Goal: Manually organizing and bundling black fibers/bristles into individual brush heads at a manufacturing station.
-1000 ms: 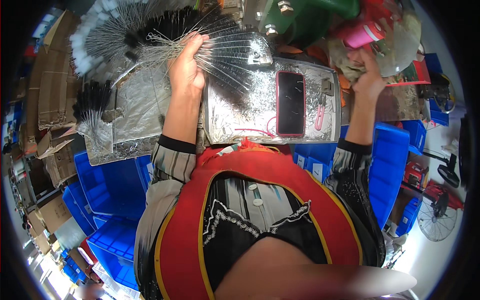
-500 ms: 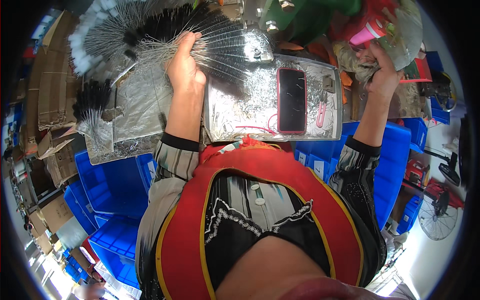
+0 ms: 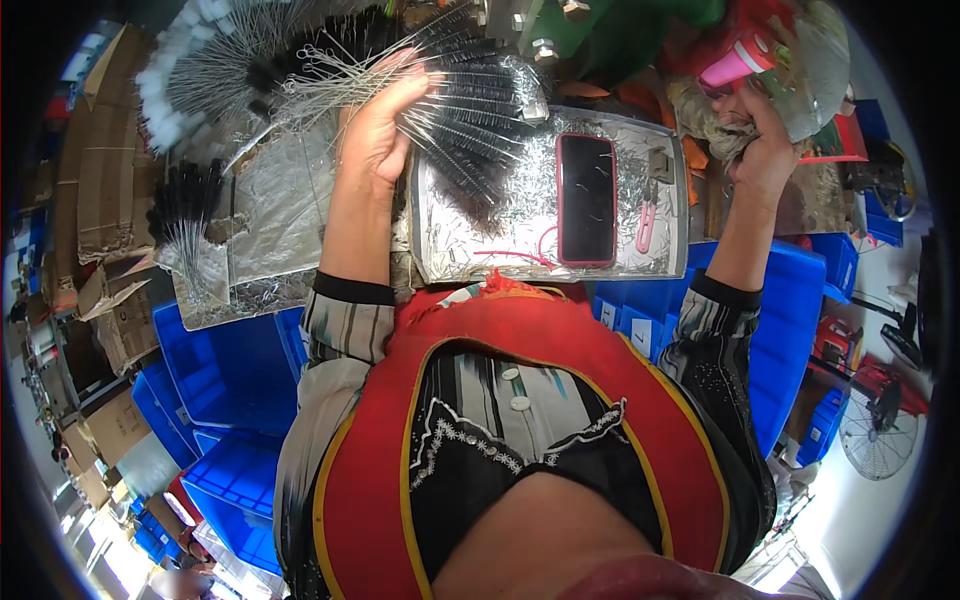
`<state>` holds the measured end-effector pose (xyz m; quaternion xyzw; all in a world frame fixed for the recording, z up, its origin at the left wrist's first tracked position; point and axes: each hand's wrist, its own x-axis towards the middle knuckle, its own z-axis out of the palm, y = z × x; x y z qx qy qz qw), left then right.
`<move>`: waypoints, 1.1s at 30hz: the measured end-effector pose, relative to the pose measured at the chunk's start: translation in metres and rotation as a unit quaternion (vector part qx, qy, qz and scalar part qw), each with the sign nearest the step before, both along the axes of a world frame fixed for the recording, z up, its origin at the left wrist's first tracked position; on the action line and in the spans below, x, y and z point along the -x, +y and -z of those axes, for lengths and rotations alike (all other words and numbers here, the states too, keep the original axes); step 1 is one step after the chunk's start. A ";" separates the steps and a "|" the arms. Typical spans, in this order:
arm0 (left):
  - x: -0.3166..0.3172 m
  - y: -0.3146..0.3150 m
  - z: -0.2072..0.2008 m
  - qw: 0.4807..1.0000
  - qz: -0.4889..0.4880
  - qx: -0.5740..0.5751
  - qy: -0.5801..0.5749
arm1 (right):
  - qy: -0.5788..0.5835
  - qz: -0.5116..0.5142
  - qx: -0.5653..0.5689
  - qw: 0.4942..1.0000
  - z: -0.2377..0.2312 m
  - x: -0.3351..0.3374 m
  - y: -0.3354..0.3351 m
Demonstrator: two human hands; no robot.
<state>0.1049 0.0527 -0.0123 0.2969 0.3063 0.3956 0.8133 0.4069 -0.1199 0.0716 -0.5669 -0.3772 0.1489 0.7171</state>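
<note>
In my left hand [image 3: 380, 130] is a fanned bundle of thin wire brushes [image 3: 468, 112]; the fingers are closed round their twisted wire stems. Their black bristle ends spread rightward over the left part of a white tray [image 3: 440, 262], and looped wire ends stick out to the left. At the upper right, my right hand [image 3: 768, 150] is closed on a crumpled, grey-beige, cloth-like wad [image 3: 705, 118]; whatever lies inside it is hidden. Just above that hand is a pink cup-shaped thing [image 3: 738, 65], beside clear plastic.
The tray carries a phone [image 3: 586, 200], a pink cutter [image 3: 646, 228] and many wire scraps. White-tipped brushes [image 3: 160, 95] and black brushes [image 3: 188, 205] lie left. A green machine part with bolts [image 3: 544, 48] stands behind the tray. Blue bins [image 3: 235, 365] sit below the bench.
My left hand has shifted slightly up and right, and the brush bundle has spread further down over the tray. My right hand has barely moved.
</note>
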 end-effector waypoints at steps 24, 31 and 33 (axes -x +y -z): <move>-0.008 -0.002 0.004 0.986 -0.140 0.013 -0.090 | -0.009 0.061 0.069 0.996 -0.022 0.008 -0.002; -0.010 -0.002 0.007 0.978 -0.170 0.017 -0.117 | 0.015 0.053 0.039 0.998 -0.016 0.004 -0.002; -0.011 -0.002 0.006 0.976 -0.182 0.023 -0.115 | 0.006 0.051 0.042 0.998 -0.015 0.003 -0.003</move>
